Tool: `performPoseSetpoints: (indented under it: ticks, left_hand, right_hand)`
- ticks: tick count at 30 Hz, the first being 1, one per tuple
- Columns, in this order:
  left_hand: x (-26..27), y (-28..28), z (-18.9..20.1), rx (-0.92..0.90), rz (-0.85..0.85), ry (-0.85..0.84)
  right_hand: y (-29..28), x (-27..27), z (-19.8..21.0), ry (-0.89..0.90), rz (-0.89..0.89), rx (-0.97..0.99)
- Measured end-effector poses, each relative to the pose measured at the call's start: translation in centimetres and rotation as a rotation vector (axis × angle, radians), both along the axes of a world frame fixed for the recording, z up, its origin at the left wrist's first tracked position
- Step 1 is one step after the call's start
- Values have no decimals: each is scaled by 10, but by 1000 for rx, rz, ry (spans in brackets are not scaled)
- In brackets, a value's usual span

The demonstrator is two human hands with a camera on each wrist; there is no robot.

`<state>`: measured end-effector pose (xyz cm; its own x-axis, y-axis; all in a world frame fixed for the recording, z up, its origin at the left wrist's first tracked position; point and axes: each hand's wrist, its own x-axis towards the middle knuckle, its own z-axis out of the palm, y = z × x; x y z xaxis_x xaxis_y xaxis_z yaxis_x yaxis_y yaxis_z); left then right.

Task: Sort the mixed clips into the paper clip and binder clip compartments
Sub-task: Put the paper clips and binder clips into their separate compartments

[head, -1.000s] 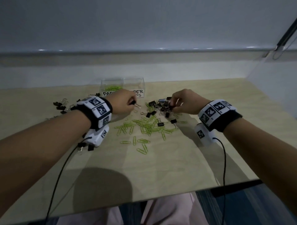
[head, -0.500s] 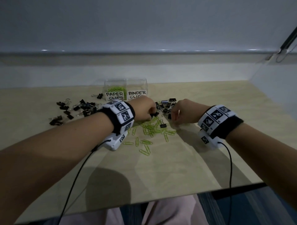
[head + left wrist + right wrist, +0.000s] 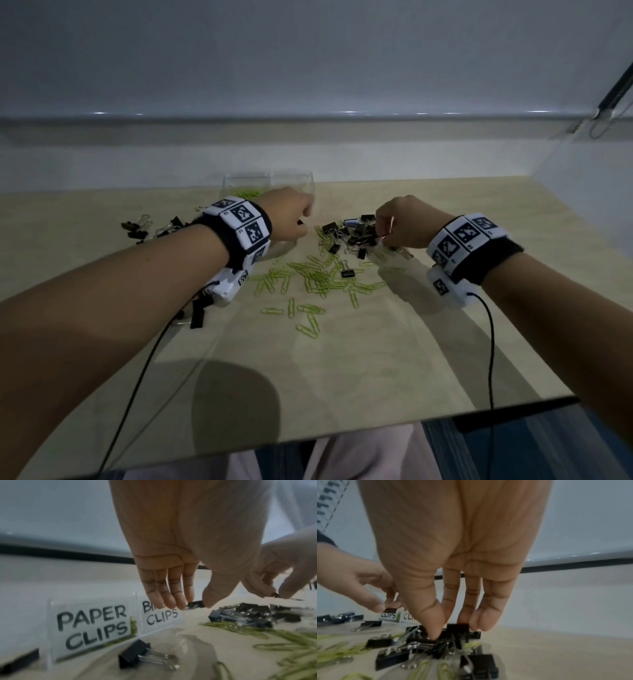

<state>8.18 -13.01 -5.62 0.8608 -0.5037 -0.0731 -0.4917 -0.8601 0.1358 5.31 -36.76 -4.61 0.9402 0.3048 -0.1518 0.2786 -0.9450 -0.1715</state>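
My left hand [image 3: 301, 222] hovers just in front of the clear two-compartment box [image 3: 267, 183] and pinches a black binder clip [image 3: 196, 603] between thumb and fingers. The box is labelled PAPER CLIPS [image 3: 92, 626] and BINDER CLIPS [image 3: 162, 615]; green paper clips lie in its left compartment. My right hand [image 3: 383, 236] is down on the pile of black binder clips [image 3: 352, 234], where thumb and fingers pinch one binder clip [image 3: 458, 627]. Green paper clips [image 3: 318, 274] are scattered on the table between my hands.
More black binder clips [image 3: 144, 226] lie at the left, some [image 3: 198, 315] under my left wrist, and one [image 3: 137, 654] before the box. A white wall rises behind the box. The table's front edge [image 3: 342, 435] is near my lap. Cables hang from both wrists.
My left hand reached into the binder clip pile, then drew back left toward the box with a clip. My right hand stayed at the pile, working at the clips.
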Motion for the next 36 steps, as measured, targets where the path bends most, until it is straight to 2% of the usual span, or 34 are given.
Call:
performPoseSetpoints:
  ticks: [2, 6, 10, 13, 18, 22, 25, 28, 32, 36]
  left_hand:
    - [1, -3, -3, 27, -19, -34]
    - [-9, -29, -11, -13, -119, 45]
    - [-10, -52, -13, 127, -226, 46]
    - [-8, -52, -13, 122, -222, 57]
    - [-3, -25, -3, -39, -129, 38]
    - [3, 5, -2, 45, -53, 14]
    - [1, 16, -3, 80, -19, 33]
    - [-4, 26, -5, 84, 3, 57]
    - [-13, 39, -10, 19, -11, 101]
    - [-27, 44, -17, -60, -84, 168]
  right_hand:
    - [4, 3, -2, -6, 7, -22]
    - [22, -2, -8, 31, 52, -41]
    - [34, -5, -10, 31, 103, -113]
    - [34, -3, -12, 42, 111, -139]
    - [18, -3, 0, 24, 29, -92]
    - [17, -9, 1, -2, 84, -80]
    - [34, -18, -5, 32, 162, 16]
    - [52, -25, -14, 92, 189, 30]
    - [60, -28, -22, 115, 190, 27]
    - [48, -23, -11, 127, 114, 40]
